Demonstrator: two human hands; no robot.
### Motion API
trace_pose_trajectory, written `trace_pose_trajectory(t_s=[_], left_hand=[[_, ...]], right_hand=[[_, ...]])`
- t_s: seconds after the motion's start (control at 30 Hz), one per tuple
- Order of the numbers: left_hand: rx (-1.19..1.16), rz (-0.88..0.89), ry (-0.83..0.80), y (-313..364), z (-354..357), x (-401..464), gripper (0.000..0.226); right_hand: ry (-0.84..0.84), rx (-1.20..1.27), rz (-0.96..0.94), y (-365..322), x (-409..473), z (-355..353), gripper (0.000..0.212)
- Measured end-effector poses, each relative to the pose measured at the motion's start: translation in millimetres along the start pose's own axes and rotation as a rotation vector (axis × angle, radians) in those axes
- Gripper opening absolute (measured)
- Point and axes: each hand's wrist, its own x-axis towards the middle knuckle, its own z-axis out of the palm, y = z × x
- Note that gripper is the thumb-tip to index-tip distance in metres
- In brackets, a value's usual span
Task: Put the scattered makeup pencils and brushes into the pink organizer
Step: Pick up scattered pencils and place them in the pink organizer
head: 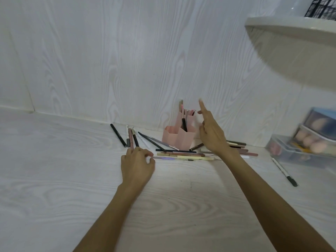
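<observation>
The pink organizer stands against the white wall and holds a few pencils upright in its tall back compartment. Makeup pencils lie scattered around it: a black one and a small cluster to the left, a pile in front, and more to the right. My left hand rests on the table, thumb and forefinger pinching the left end of a thin lilac pencil that lies flat. My right hand hovers beside the organizer's right side, fingers spread, holding nothing.
A white pen with a black cap lies apart at the right. Behind it is a clear box of makeup sponges. A white shelf with a black basket overhangs the upper right. The wall runs close behind the organizer.
</observation>
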Motion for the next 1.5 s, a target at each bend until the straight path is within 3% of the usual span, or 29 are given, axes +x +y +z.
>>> trace_pose_trajectory(t_s=[0.1, 0.17, 0.3, 0.4, 0.63, 0.73, 0.83, 0.93, 1.0, 1.07, 1.23, 1.37, 1.5], left_hand=[[-0.016, 0.016, -0.008, -0.3, -0.2, -0.4, 0.015], [-0.034, 0.036, -0.032, -0.5, -1.0, -0.3, 0.011], [-0.066, 0.076, -0.082, -1.8, -3.0, 0.0, 0.009], [0.019, 0.101, -0.098, -2.9, -1.9, -0.5, 0.021], [0.005, 0.094, -0.129, -2.5, -2.3, 0.8, 0.011], [-0.322, 0.026, -0.197, 5.5, -12.7, 2.4, 0.008], [-0.581, 0.112, -0.067, 32.4, -45.2, 13.5, 0.013], [-0.687, 0.252, 0.219, 79.6, -85.4, 39.7, 0.006], [-0.614, 0.322, 0.378, 114.1, -102.5, 63.4, 0.007], [-0.412, 0.354, 0.410, 144.4, -108.6, 87.5, 0.014], [0.131, 0.425, 0.181, 179.4, -81.4, 121.2, 0.021], [0.250, 0.397, 0.086, 179.7, -60.8, 127.8, 0.022], [0.305, 0.330, -0.172, 166.2, -34.8, 124.6, 0.030]], right_hand=[[0.182, 0.031, 0.180, 9.2, -24.9, 4.9, 0.052], [0.095, -0.007, 0.277, 19.9, -49.5, 15.9, 0.035], [-0.220, -0.097, 0.246, 33.5, -89.9, 32.0, 0.037], [-0.140, -0.091, 0.230, 33.0, -94.2, 31.9, 0.031], [-0.050, -0.012, 0.208, 32.9, -96.5, 27.7, 0.021], [-0.035, 0.035, 0.236, 35.7, -96.8, 29.0, 0.017], [-0.003, 0.051, 0.235, 39.3, -96.4, 30.2, 0.015], [0.006, 0.052, 0.229, 39.9, -95.8, 31.7, 0.012], [0.009, 0.049, 0.228, 39.5, -96.1, 31.5, 0.012], [-0.004, 0.046, 0.228, 39.1, -96.2, 31.4, 0.013], [-0.018, 0.088, 0.246, 39.6, -97.1, 31.7, 0.011], [-0.012, 0.099, 0.237, 40.2, -97.2, 32.9, 0.010], [-0.014, 0.093, 0.241, 40.6, -96.5, 33.0, 0.011]])
